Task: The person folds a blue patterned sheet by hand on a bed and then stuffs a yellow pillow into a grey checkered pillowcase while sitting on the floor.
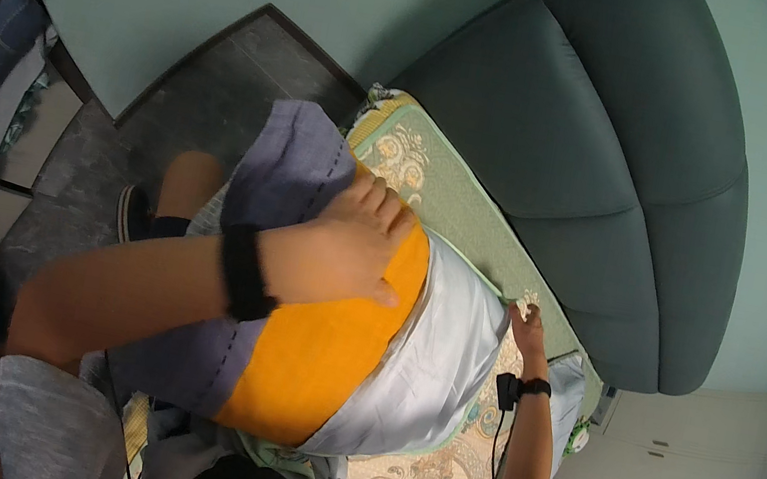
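Note:
Before me lies a pillow [323,351] with a purple section, an orange band and a silvery-white end edged in pale green. My left hand [352,242] rests palm down across the orange band, its thumb spread and its fingers reaching the far edge. At the far corner of the silvery end, my right hand [526,332] pinches the edge between thumb and fingers. Beneath the pillow is a green and cream patterned bed mat [465,185].
A dark grey-green padded headboard [582,143] stands along the far side of the bed. White cabinets [682,457] are at the right. The grey tiled floor [201,102] shows at the left. A black cable [495,456] runs from my right wristband.

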The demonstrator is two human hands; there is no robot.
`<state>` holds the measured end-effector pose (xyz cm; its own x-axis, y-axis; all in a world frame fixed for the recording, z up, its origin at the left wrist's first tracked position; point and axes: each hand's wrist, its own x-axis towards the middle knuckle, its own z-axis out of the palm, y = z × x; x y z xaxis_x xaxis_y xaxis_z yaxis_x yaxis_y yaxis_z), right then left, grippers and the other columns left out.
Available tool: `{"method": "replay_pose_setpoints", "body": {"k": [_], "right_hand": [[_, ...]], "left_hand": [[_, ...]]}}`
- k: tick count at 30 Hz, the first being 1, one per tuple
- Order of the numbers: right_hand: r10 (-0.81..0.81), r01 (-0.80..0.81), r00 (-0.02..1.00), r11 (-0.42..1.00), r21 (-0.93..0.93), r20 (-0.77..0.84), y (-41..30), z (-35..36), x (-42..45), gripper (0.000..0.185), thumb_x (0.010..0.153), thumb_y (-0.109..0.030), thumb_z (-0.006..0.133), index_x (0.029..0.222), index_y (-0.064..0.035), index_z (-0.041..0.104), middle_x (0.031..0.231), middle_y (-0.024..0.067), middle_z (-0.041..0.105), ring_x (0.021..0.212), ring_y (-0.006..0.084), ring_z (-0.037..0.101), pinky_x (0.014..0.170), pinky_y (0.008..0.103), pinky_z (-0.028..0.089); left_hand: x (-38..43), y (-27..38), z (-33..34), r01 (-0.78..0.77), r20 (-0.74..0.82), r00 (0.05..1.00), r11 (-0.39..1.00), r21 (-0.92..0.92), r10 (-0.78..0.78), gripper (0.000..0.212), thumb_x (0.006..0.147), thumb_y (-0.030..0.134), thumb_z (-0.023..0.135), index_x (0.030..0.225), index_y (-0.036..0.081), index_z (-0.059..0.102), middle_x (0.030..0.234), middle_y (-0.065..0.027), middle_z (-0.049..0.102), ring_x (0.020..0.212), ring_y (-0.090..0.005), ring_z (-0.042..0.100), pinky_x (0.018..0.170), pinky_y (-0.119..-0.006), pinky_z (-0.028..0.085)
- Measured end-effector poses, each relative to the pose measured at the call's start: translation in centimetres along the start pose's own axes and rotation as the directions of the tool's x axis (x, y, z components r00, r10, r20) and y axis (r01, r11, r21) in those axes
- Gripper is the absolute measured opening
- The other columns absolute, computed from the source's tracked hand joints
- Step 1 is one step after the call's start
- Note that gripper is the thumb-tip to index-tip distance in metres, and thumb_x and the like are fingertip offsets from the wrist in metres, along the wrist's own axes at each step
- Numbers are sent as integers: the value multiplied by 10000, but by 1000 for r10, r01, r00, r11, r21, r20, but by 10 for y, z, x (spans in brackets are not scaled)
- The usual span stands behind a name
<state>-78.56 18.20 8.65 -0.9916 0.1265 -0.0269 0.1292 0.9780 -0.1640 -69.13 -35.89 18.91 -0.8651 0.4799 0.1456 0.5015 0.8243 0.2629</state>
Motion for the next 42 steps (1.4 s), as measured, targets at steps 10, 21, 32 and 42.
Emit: {"method": "replay_pose_setpoints", "body": {"k": [10, 21, 32, 42], "right_hand": [[465, -475, 862, 604, 640, 201, 57, 90, -8, 660, 977, -492, 607, 1242, 113, 613, 1070, 189, 702, 911, 296, 666, 826, 412, 522], [548, -379, 809, 763, 523, -214, 119, 10, -4, 594, 1012, -481, 519, 922, 81, 692, 830, 226, 700, 757, 301, 620, 746, 440, 478], [437, -406, 801, 899, 166, -409, 201, -84, -37, 559, 1013, -454, 532, 885, 66, 692, 812, 275, 680, 733, 392, 639, 697, 466, 472], [474, -451, 877, 748, 487, 83, 163, -27, -90, 740, 982, -641, 474, 1329, 6, 566, 1097, 201, 699, 902, 336, 707, 845, 413, 533]], "left_hand": [[6, -22, 25, -32, 245, 964, 957, -288, 106, 845, 805, 767, 587, 1197, 21, 645, 1176, -185, 647, 1169, -358, 567, 1043, -464, 358], [-43, 24, -38, -422, -94, 906, 870, -256, 412, 444, 891, 543, 648, 765, 117, 628, 766, -8, 618, 779, -166, 606, 735, -337, 417], [-113, 22, -110, -465, -162, 880, 740, -486, 446, 291, 865, 242, 723, 753, 61, 525, 797, -80, 544, 745, -256, 548, 687, -375, 429], [-146, 6, -110, -8, -83, 996, 996, 92, 15, 300, 863, 341, 732, 950, 80, 612, 912, -112, 579, 859, -331, 584, 791, -435, 450]]}}
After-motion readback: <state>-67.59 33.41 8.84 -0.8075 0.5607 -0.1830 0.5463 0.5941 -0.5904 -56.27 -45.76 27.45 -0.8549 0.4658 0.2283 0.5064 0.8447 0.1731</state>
